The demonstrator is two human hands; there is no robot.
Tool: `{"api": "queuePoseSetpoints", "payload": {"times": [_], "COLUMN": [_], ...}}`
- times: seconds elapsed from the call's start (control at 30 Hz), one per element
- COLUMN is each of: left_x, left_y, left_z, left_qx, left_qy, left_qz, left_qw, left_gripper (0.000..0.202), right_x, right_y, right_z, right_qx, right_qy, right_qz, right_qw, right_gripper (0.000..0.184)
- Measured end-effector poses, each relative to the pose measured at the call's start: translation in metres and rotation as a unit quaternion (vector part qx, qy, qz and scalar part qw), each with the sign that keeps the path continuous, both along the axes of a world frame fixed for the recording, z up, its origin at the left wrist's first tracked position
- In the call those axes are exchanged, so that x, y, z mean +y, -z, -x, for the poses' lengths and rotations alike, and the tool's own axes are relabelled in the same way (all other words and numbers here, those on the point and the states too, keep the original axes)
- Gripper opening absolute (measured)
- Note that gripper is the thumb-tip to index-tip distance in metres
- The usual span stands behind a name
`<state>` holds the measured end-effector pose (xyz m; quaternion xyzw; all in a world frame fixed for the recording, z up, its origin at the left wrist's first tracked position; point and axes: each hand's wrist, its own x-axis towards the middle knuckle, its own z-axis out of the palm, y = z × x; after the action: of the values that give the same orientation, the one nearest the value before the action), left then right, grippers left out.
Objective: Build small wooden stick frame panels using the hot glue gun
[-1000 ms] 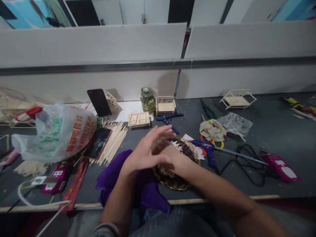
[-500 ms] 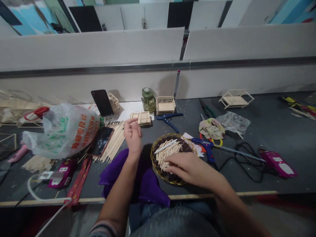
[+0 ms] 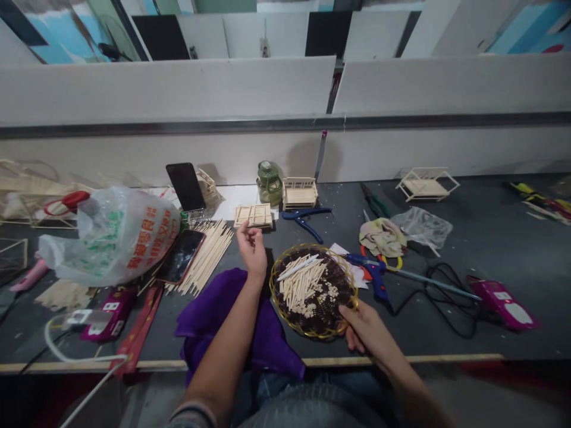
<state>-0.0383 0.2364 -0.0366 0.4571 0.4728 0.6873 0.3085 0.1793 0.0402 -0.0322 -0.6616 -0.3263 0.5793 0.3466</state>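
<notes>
Crinkly white plastic bag [image 3: 107, 238]: way over on the left, green and red print on it.
Flat dark-screened phone [image 3: 182, 255]: lying just beside the bag.
Long pale wooden sticks [image 3: 206, 255]: a loose fan of them, right next to that phone.
Bright purple cloth [image 3: 276, 342]: bunched up close to us, our left arm passing over it.
Our left hand [image 3: 253, 246]: raised, fingers half curled; we can't really tell if anything small is pinched in there, or if the fingertips touch the small pale stick panel [image 3: 253, 215] behind.
Squat green jar [image 3: 269, 184]: further back, with a mini pale wooden bench [image 3: 300, 194] just to its right.
Round dark-brown woven basket [image 3: 338, 272] with a gold rim: right in front of us, short pale wooden sticks [image 3: 301, 285] piled on its left half, a white pen-like thing [image 3: 298, 267] on top, small pale bits [image 3: 328, 292] scattered near the middle.
Our right hand [image 3: 362, 326]: gripping the basket's lower right rim, thumb on top, other fingers curled below.
Blue glue gun [image 3: 378, 276]: lying just right of the basket.
Magenta box [image 3: 504, 303]: further right, white patches on it.
</notes>
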Motion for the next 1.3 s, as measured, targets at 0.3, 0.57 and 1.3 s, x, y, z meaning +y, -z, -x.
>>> {"api": "queuePoseSetpoints", "payload": {"times": [0.3, 0.57, 1.3], "left_x": [0.004, 0.006, 0.007], "left_y": [0.005, 0.009, 0.001], "left_z": [0.01, 0.01, 0.01], "left_qx": [-0.046, -0.077, -0.153], "left_qy": [-0.009, 0.016, 0.05], "left_qz": [0.012, 0.038, 0.09], "left_qw": [0.999, 0.996, 0.983], "left_gripper": [0.041, 0.043, 0.045], "right_x": [0.033, 0.103, 0.11], "right_y": [-0.043, -0.052, -0.056], "right_z": [0.002, -0.002, 0.005], "right_qx": [0.083, 0.152, 0.262], "right_qy": [0.083, 0.232, 0.244], "right_qz": [-0.075, -0.199, -0.193], "right_qw": [0.99, 0.94, 0.914], "right_gripper": [0.041, 0.035, 0.028]}}
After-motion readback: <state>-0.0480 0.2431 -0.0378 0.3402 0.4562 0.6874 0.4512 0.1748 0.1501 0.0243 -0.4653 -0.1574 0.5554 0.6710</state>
